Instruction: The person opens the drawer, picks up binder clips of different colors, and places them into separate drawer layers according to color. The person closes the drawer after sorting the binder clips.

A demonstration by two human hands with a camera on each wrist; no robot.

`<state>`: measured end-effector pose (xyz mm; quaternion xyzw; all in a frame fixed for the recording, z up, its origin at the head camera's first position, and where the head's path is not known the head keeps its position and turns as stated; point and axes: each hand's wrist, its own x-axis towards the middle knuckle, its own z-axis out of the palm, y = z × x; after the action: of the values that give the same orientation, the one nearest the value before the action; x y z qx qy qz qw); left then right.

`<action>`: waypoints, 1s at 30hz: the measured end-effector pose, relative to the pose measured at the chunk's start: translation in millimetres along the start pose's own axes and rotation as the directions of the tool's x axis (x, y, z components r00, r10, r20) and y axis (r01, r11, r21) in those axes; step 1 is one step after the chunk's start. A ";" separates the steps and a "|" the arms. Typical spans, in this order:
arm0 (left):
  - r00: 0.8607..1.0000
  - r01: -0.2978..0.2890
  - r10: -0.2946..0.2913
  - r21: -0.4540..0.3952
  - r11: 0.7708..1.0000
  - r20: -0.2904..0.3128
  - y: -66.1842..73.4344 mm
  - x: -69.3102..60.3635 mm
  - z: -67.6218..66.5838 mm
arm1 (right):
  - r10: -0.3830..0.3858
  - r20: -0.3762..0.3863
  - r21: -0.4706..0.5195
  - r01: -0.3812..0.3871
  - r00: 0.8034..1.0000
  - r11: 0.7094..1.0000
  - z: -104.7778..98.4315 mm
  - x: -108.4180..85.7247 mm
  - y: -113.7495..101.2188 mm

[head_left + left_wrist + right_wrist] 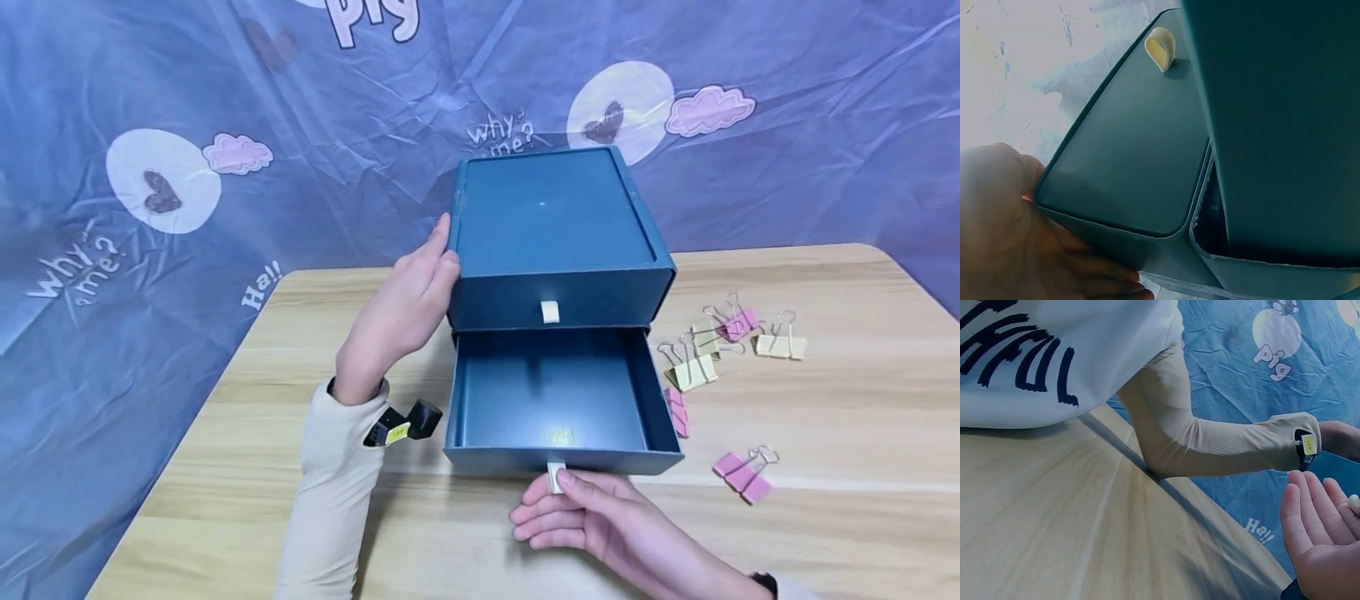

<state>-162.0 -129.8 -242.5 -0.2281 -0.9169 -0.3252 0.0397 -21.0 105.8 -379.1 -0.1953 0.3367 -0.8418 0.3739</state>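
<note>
A dark blue two-drawer box stands on the table, its lower drawer pulled out and nothing lying inside. The upper drawer is closed and has a white pull tab. My left hand rests against the left side of the box with its fingers extended; the left wrist view shows that hand along the wall. My right hand pinches the lower drawer's white pull tab between thumb and index finger, the other fingers loosely extended. In the right wrist view this hand is partly cut off.
Right of the box lie several binder clips, pale yellow and pink, on the wooden table. One pink clip sits close beside the open drawer. A blue printed cloth hangs behind the table.
</note>
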 end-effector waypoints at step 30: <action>1.000 0.001 -0.001 0.000 1.000 -0.004 -1.0 -1.1 1.7 | 0.060 -0.003 -0.101 -0.060 0.998 0.993 0.1 -7.3 7.9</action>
<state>-161.3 -129.9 -244.7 -0.2268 -0.9170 -0.3256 0.0413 -12.3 107.5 -385.3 -0.2039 0.3844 -0.8121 0.3888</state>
